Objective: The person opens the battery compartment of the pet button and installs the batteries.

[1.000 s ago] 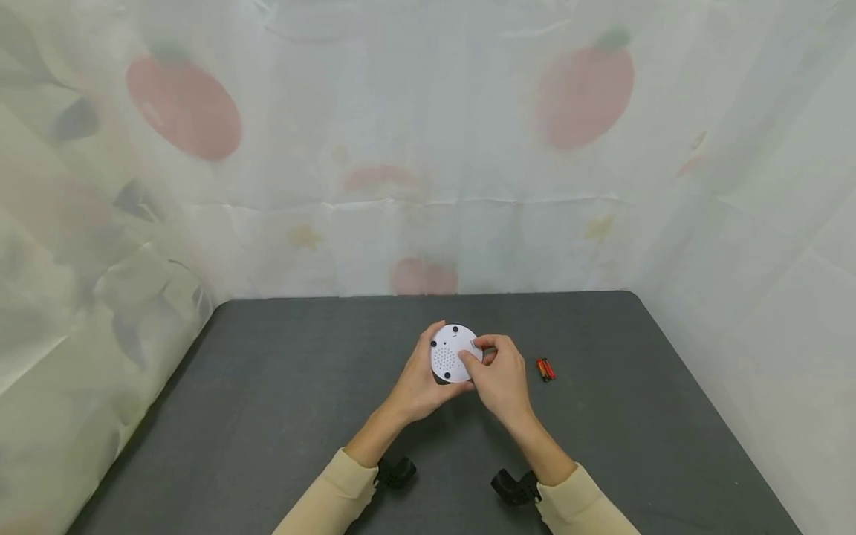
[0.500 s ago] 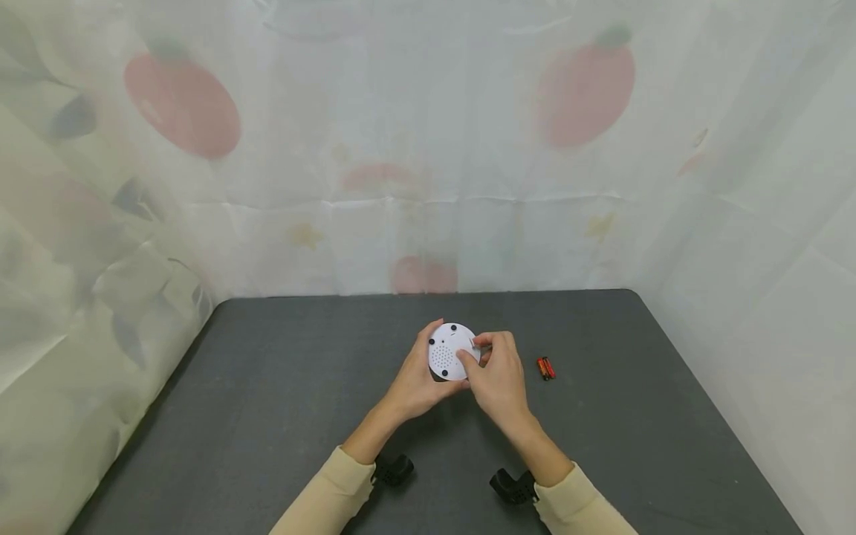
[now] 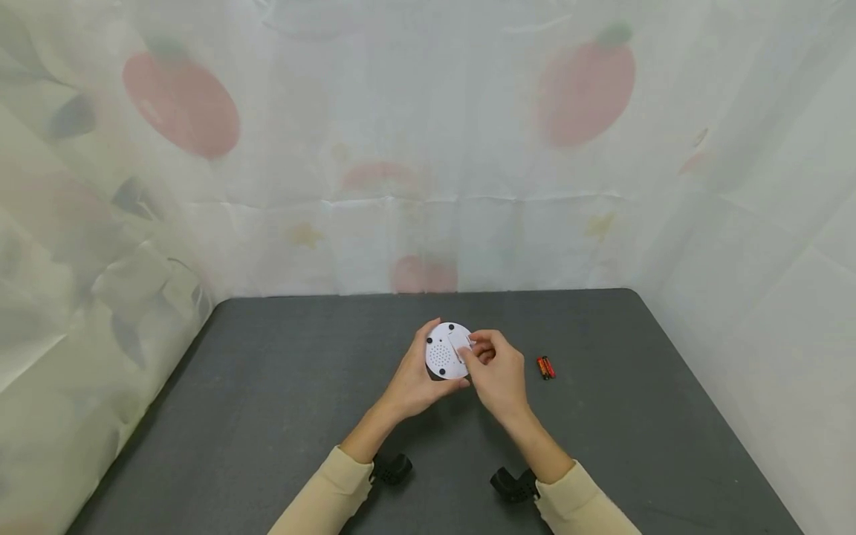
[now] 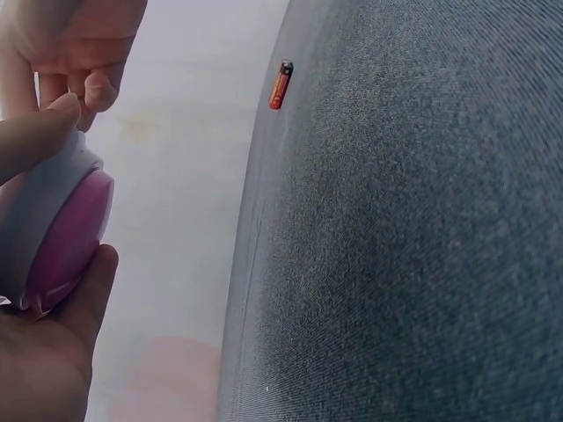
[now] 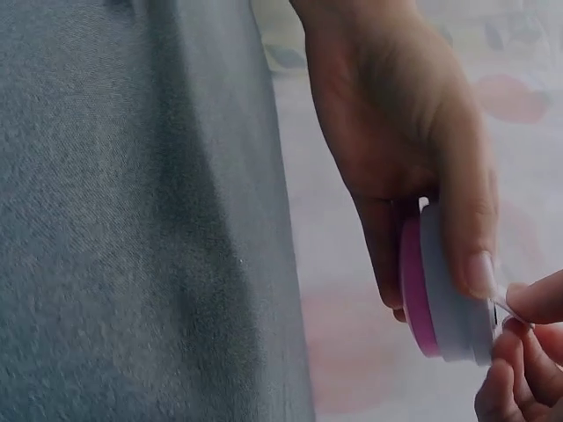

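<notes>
In the head view my left hand grips a round white device by its rim, thumb below and fingers behind. Its facing side has speaker holes and black rubber feet. The other side is pink, as the left wrist view shows the pink face. My right hand pinches a thin white battery cover between thumb and fingers. The cover stands tilted out from the device; in the right wrist view the cover's edge shows between the fingertips. What lies under the cover is hidden.
Two red-and-black batteries lie side by side on the dark grey table, right of my right hand. Black wrist mounts hang under both forearms. A pale curtain with fruit prints stands behind the table and at both sides.
The battery cover, flush with the device earlier, now tilts up in my right fingers. Both hands and the device have drifted slightly left and up. The batteries lie as before.
</notes>
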A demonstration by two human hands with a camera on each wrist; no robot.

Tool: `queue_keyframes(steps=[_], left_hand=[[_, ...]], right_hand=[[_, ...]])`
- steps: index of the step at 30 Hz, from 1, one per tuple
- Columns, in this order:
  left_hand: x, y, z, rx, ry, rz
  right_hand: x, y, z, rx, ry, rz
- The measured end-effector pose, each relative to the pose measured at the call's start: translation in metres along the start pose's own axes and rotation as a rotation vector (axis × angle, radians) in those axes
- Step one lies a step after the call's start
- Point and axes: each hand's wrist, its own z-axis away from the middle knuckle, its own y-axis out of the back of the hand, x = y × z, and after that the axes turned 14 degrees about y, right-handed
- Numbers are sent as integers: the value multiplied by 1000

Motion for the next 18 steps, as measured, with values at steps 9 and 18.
queue_keyframes(steps=[9, 18], left_hand=[[-3, 3, 0, -15, -3, 16], [-7, 8, 2, -8, 8, 34]], right_hand=[[4, 20, -9, -40, -44, -111], [18, 41, -23, -119, -38, -146]])
